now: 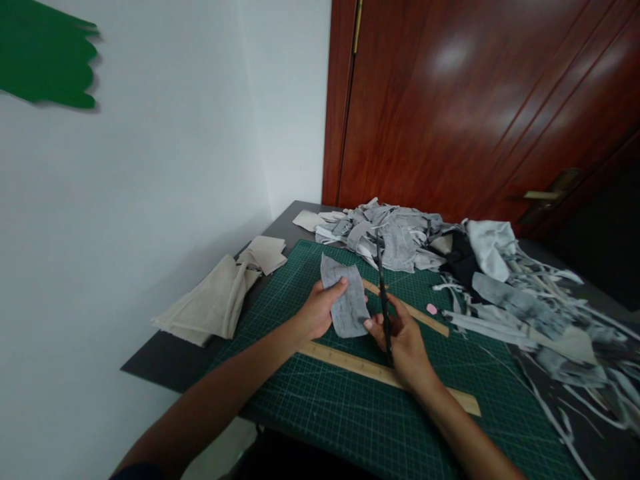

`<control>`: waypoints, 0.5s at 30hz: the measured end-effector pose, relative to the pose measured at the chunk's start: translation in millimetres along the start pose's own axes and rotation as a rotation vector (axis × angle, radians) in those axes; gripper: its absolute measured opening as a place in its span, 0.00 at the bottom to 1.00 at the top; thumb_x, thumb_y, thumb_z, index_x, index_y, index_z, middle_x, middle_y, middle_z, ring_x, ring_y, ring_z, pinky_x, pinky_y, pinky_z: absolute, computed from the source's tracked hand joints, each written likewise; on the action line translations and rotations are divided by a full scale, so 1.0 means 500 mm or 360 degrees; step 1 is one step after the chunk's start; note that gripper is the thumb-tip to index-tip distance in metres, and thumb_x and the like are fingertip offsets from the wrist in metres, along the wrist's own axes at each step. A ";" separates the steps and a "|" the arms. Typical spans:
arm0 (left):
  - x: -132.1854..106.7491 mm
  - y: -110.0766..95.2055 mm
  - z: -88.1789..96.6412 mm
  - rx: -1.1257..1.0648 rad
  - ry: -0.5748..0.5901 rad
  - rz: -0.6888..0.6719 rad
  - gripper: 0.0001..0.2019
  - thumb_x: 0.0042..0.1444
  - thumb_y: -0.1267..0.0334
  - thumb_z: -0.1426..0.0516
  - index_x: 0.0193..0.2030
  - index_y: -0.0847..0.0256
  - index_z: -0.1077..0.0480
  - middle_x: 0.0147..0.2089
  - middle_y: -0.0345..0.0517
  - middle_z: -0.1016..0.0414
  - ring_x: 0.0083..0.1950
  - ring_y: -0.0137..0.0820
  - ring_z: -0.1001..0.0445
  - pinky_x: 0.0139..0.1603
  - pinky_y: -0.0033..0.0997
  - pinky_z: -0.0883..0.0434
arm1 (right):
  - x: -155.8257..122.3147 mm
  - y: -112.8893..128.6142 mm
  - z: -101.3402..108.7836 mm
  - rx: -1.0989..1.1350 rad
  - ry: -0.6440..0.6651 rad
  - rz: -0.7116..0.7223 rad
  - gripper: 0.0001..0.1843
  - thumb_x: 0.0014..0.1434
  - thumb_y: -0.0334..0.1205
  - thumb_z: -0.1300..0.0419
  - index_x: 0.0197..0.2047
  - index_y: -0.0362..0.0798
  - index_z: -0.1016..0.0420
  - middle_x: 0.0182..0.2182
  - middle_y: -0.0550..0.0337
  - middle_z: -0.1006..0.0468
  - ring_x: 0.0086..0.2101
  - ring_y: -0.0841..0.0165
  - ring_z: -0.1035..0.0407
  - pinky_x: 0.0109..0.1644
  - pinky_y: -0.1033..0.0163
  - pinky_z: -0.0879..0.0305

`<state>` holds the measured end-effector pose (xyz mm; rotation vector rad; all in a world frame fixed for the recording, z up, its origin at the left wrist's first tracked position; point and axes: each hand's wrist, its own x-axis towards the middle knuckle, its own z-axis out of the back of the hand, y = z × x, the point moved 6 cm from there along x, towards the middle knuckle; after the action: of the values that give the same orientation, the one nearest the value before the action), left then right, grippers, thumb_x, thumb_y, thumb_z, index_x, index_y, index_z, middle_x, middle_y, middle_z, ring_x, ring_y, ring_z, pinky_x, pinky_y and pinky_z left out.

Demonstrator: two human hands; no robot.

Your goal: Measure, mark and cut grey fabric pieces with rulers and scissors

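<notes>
Cloth point(351, 310): left hand point(319, 310) grips it at 9 o'clock; right hand point(407, 343) holds scissors point(383, 280) at 3 o'clock. Hold the cloth taut; point blades away from both hands.

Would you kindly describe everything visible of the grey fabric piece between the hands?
The grey fabric piece looks like thin cloth, roughly rectangular, with darker streaks and a curved lower edge. It tilts above the green cutting mat, pinched by the left hand; the right hand appears to touch its lower corner.
</notes>
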<state>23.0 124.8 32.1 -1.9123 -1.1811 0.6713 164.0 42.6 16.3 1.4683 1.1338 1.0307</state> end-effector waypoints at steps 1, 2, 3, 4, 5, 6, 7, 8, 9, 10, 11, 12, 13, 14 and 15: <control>0.002 -0.009 0.003 -0.0002 -0.0019 -0.0039 0.27 0.43 0.47 0.25 0.44 0.64 0.22 0.41 0.54 0.16 0.43 0.46 0.16 0.43 0.42 0.21 | -0.001 -0.001 -0.002 -0.0006 0.0029 -0.0017 0.47 0.46 0.52 0.20 0.63 0.48 0.34 0.24 0.73 0.33 0.20 0.75 0.44 0.21 0.70 0.49; 0.004 -0.018 0.005 -0.0006 -0.0038 -0.0084 0.27 0.43 0.47 0.25 0.43 0.64 0.22 0.40 0.53 0.16 0.44 0.46 0.16 0.44 0.42 0.20 | -0.003 -0.003 -0.004 -0.0014 0.0066 -0.0038 0.48 0.48 0.54 0.21 0.65 0.48 0.36 0.23 0.73 0.33 0.19 0.76 0.45 0.20 0.69 0.49; 0.005 -0.027 0.006 -0.0009 -0.0055 -0.0129 0.27 0.43 0.46 0.25 0.43 0.64 0.22 0.39 0.53 0.16 0.44 0.46 0.16 0.44 0.42 0.20 | -0.004 -0.005 -0.006 -0.0028 0.0104 -0.0059 0.49 0.49 0.57 0.23 0.66 0.48 0.38 0.23 0.73 0.32 0.18 0.76 0.45 0.20 0.69 0.49; 0.005 -0.037 0.008 -0.0008 -0.0069 -0.0170 0.27 0.43 0.46 0.25 0.42 0.64 0.22 0.38 0.53 0.16 0.45 0.47 0.16 0.45 0.41 0.20 | -0.005 -0.008 -0.007 -0.0050 0.0147 -0.0086 0.50 0.51 0.60 0.25 0.68 0.48 0.40 0.24 0.72 0.30 0.18 0.75 0.44 0.19 0.69 0.49; 0.005 -0.045 0.008 -0.0006 -0.0082 -0.0208 0.27 0.43 0.45 0.25 0.41 0.64 0.22 0.37 0.52 0.16 0.45 0.46 0.16 0.45 0.41 0.20 | -0.007 -0.011 -0.008 -0.0078 0.0189 -0.0113 0.51 0.52 0.63 0.26 0.68 0.48 0.41 0.24 0.70 0.27 0.17 0.75 0.43 0.19 0.69 0.48; 0.006 -0.053 0.009 -0.0005 -0.0098 -0.0239 0.27 0.43 0.45 0.25 0.40 0.64 0.22 0.37 0.52 0.16 0.44 0.46 0.16 0.45 0.41 0.20 | -0.008 -0.014 -0.009 -0.0106 0.0228 -0.0137 0.51 0.53 0.66 0.28 0.68 0.48 0.43 0.26 0.68 0.25 0.18 0.74 0.42 0.19 0.68 0.46; 0.006 -0.060 0.011 -0.0007 -0.0120 -0.0263 0.26 0.43 0.45 0.26 0.40 0.64 0.22 0.36 0.52 0.16 0.44 0.46 0.16 0.45 0.40 0.20 | -0.010 -0.017 -0.010 -0.0132 0.0265 -0.0155 0.52 0.53 0.68 0.29 0.68 0.49 0.44 0.27 0.66 0.24 0.18 0.73 0.40 0.19 0.68 0.45; 0.006 -0.065 0.014 -0.0012 -0.0144 -0.0278 0.26 0.44 0.45 0.26 0.40 0.64 0.22 0.36 0.51 0.16 0.43 0.45 0.16 0.45 0.41 0.21 | -0.011 -0.018 -0.012 -0.0157 0.0311 -0.0165 0.52 0.52 0.69 0.30 0.67 0.49 0.44 0.27 0.65 0.23 0.19 0.72 0.38 0.20 0.67 0.43; 0.006 -0.068 0.016 -0.0018 -0.0166 -0.0286 0.26 0.44 0.45 0.26 0.41 0.64 0.22 0.36 0.51 0.16 0.42 0.45 0.16 0.45 0.41 0.21 | -0.013 -0.017 -0.015 -0.0181 0.0365 -0.0163 0.51 0.52 0.70 0.30 0.66 0.49 0.44 0.28 0.63 0.23 0.21 0.71 0.37 0.22 0.67 0.41; 0.007 -0.070 0.019 -0.0025 -0.0179 -0.0289 0.26 0.44 0.46 0.26 0.41 0.64 0.23 0.36 0.50 0.16 0.42 0.44 0.16 0.46 0.42 0.21 | -0.015 -0.015 -0.018 -0.0201 0.0425 -0.0149 0.51 0.52 0.71 0.30 0.66 0.48 0.43 0.29 0.62 0.22 0.23 0.70 0.35 0.24 0.66 0.39; 0.008 -0.071 0.021 -0.0029 -0.0183 -0.0293 0.26 0.44 0.47 0.25 0.41 0.64 0.23 0.36 0.50 0.16 0.41 0.43 0.16 0.46 0.42 0.21 | -0.017 -0.011 -0.022 -0.0219 0.0486 -0.0124 0.50 0.53 0.71 0.31 0.65 0.48 0.42 0.30 0.61 0.22 0.25 0.69 0.34 0.26 0.65 0.37; 0.009 -0.071 0.023 -0.0030 -0.0179 -0.0299 0.26 0.43 0.49 0.24 0.41 0.64 0.23 0.37 0.49 0.16 0.41 0.43 0.16 0.47 0.42 0.21 | -0.019 -0.007 -0.026 -0.0235 0.0551 -0.0099 0.49 0.54 0.71 0.32 0.64 0.48 0.42 0.30 0.60 0.22 0.26 0.69 0.33 0.28 0.65 0.37; 0.010 -0.071 0.024 -0.0024 -0.0170 -0.0308 0.25 0.41 0.51 0.24 0.41 0.64 0.23 0.37 0.49 0.16 0.41 0.41 0.17 0.48 0.42 0.21 | -0.021 -0.003 -0.029 -0.0248 0.0606 -0.0074 0.48 0.55 0.71 0.32 0.64 0.48 0.41 0.31 0.60 0.22 0.28 0.68 0.33 0.30 0.64 0.36; 0.011 -0.070 0.026 -0.0014 -0.0162 -0.0321 0.24 0.40 0.54 0.23 0.40 0.64 0.23 0.38 0.48 0.16 0.41 0.40 0.17 0.49 0.41 0.22 | -0.023 0.001 -0.031 -0.0258 0.0650 -0.0057 0.47 0.56 0.71 0.33 0.65 0.48 0.41 0.32 0.60 0.23 0.28 0.68 0.33 0.31 0.64 0.37; 0.011 -0.069 0.028 0.0001 -0.0160 -0.0340 0.24 0.39 0.57 0.23 0.40 0.64 0.23 0.38 0.47 0.16 0.41 0.39 0.17 0.50 0.41 0.22 | -0.024 0.003 -0.032 -0.0268 0.0679 -0.0047 0.47 0.56 0.71 0.33 0.65 0.48 0.41 0.32 0.60 0.24 0.29 0.69 0.34 0.31 0.64 0.38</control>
<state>-2.1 143.9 52.9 -1.7373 -1.4246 0.6571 146.3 33.7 19.7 1.1236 1.3224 1.4254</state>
